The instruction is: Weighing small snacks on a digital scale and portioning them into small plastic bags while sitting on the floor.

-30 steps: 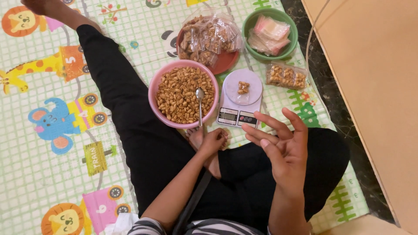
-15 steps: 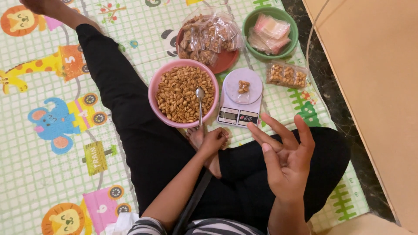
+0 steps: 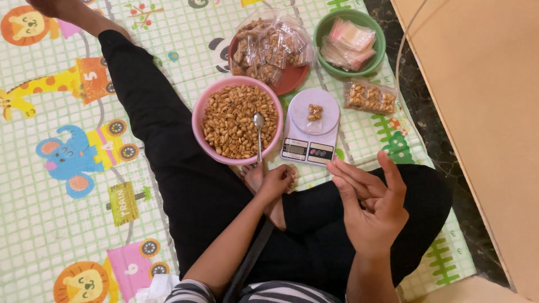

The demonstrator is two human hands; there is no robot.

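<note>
My left hand is curled at the end of a metal spoon; the spoon's bowl lies on roasted peanuts in a pink bowl. This hand rests by my bare foot on my crossed legs. My right hand hovers palm-up over my right knee, fingers spread and slightly bent, holding nothing. Just beyond its fingertips stands a white digital kitchen scale, with a small clear bag holding a few peanuts on its round plate.
A dark red plate piled with filled peanut bags sits behind the bowl. A green bowl holds empty pink-edged bags. One packed bag lies right of the scale. A cartoon play mat covers the floor; a tan board lies right.
My right hand has dropped lower and drawn back toward my knee, its fingers bending inward. The left hand and spoon have not moved.
</note>
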